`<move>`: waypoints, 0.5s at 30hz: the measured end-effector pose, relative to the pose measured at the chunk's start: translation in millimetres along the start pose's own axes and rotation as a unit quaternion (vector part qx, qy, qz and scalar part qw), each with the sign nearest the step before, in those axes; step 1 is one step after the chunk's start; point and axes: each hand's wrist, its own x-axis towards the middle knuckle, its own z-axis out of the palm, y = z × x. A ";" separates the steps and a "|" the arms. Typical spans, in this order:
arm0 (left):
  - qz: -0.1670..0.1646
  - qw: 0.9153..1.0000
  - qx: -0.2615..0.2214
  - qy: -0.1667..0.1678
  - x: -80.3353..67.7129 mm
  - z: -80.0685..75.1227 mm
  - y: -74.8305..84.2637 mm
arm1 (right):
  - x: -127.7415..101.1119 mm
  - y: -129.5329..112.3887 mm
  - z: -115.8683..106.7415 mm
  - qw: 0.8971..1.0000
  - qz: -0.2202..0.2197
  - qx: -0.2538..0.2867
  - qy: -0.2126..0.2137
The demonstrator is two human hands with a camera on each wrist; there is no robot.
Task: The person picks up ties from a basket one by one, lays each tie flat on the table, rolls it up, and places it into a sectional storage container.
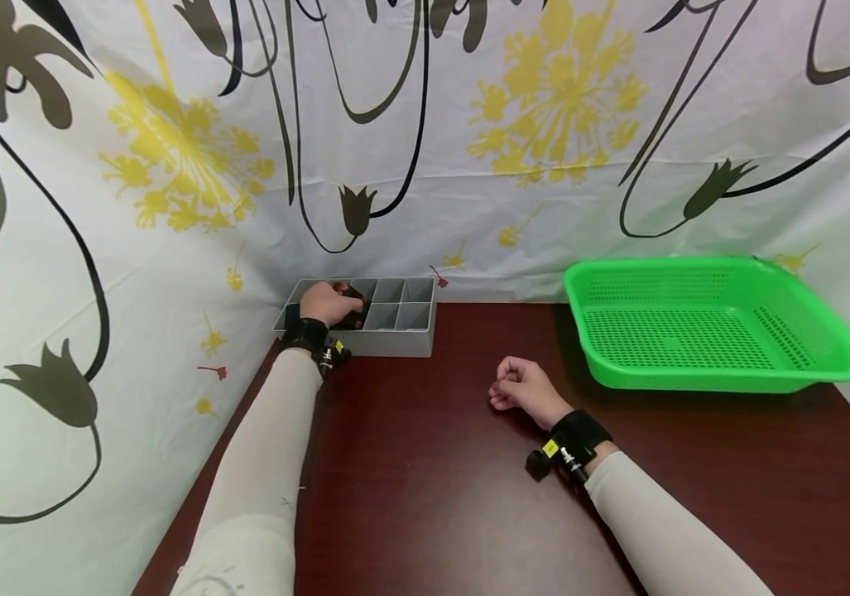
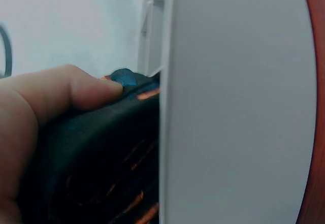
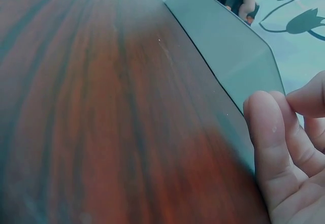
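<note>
The left hand (image 1: 328, 305) is seen inside the left-hand compartment of a grey divided organiser box (image 1: 395, 319) set at the far left corner of the dark wooden table (image 1: 432, 497). Its fingers (image 2: 76, 89) are curled round a dark object with orange-copper markings (image 2: 101, 173), which lies within that compartment against the box's wall; what the object is cannot be told. The step in hand is judged to be the taking hold of this object. A straight lift clear of the compartment walls would be called for next, since the dividers stand close on both sides. The right hand (image 1: 525, 389) is rested on the table near the centre, its fingers (image 3: 274, 148) loosely curled and nothing held. A green perforated basket (image 1: 827, 348) is noted at the far right, well apart from the box. A printed floral sheet (image 1: 469, 124) is hung behind and to the left. Nothing is found between box and basket except the resting right hand.
</note>
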 end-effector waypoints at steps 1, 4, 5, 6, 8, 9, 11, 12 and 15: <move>0.003 1.000 0.012 0.005 -1.5 2.1 2.3 | 0.1 0.4 -0.2 1.000 0.000 0.000 0.000; 0.006 0.999 0.030 0.018 -5.4 6.3 7.9 | 0.6 1.2 -0.8 1.000 -0.002 -0.001 -0.001; 0.006 0.999 0.032 0.022 -6.6 7.5 9.3 | 0.8 1.4 -0.9 1.000 -0.003 -0.002 -0.001; 0.004 0.999 0.032 0.026 -7.6 8.9 10.7 | 1.0 1.6 -0.9 1.000 -0.003 -0.003 -0.001; 0.004 0.999 0.038 0.036 -8.8 11.4 12.6 | 1.6 0.8 -0.3 1.000 -0.003 -0.005 -0.001; 0.003 0.998 0.040 0.043 -9.5 13.1 14.1 | 1.7 0.6 0.2 1.000 -0.002 -0.005 -0.001; -0.002 0.997 0.047 0.058 -11.1 16.0 17.8 | 1.8 0.4 1.0 1.000 -0.001 -0.010 0.001; -0.005 0.997 0.048 0.066 -11.4 17.5 19.2 | 1.6 0.4 1.3 1.000 -0.001 -0.012 0.003; -0.010 0.995 0.057 0.084 -11.3 21.5 21.0 | 0.6 0.0 1.9 1.000 -0.001 -0.019 0.005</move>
